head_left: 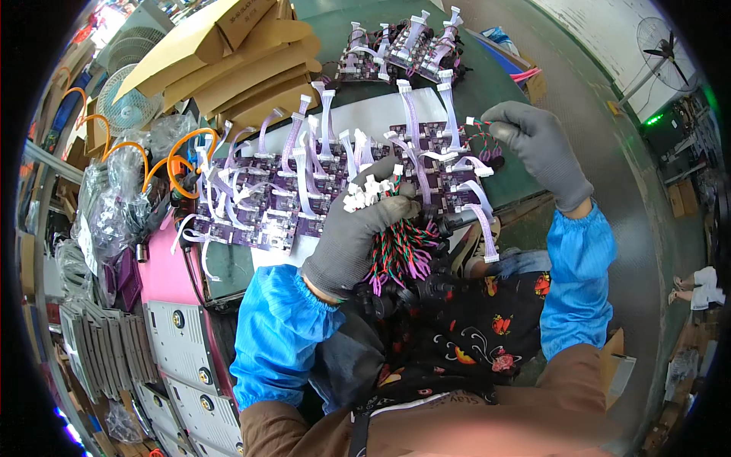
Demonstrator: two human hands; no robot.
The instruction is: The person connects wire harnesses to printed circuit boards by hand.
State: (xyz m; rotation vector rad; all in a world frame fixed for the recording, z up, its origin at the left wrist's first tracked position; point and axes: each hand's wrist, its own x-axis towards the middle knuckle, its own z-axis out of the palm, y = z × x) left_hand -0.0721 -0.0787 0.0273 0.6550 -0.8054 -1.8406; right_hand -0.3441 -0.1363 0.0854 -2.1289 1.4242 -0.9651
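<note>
My left hand [346, 240], in a grey glove, is closed round a bundle of twisted red, green and black wire leads [400, 251]. Their white plugs stick out above my fingers, and purple pieces and black ends hang below. To the right, my gloved right hand [533, 145] pinches a single twisted wire lead [484, 139] near its white plug. The lead's black end dangles over the table edge. Beneath and beyond my hands lie purple circuit boards [438, 179], with white-ended ribbon cables [411, 114] standing up from them.
More boards [403, 53] are piled at the far side of the green table [324, 15]. Flattened cardboard boxes [236, 65] are stacked far left, near an orange hose [175, 156] and plastic bags [106, 221]. Grey metal panels [179, 335] stand at lower left.
</note>
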